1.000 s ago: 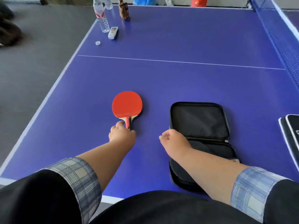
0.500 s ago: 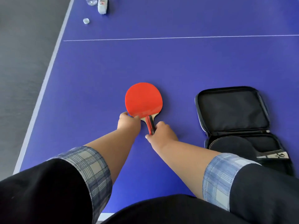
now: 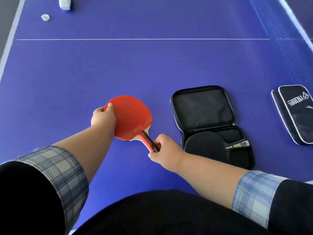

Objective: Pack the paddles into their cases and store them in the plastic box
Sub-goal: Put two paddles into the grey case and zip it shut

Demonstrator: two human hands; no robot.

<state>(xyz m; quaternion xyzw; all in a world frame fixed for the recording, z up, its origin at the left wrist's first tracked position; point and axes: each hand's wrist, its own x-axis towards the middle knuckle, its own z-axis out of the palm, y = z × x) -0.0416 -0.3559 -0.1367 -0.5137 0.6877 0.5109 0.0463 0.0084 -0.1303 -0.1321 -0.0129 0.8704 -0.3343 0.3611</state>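
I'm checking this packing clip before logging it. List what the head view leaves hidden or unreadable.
- Plastic storage box: nowhere in the head view.
- Underside of the red-faced wooden paddle: faces away; left hand covers its rim, right hand its handle end.
- Closed dark zip case: contents unseen, right edge cut off.
- White items at the far corner: cropped by the top edge.

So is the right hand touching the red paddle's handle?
Touching. The head view shows the right hand with fingers closed around the end of the red paddle handle, while the left hand grips the blade's edge.
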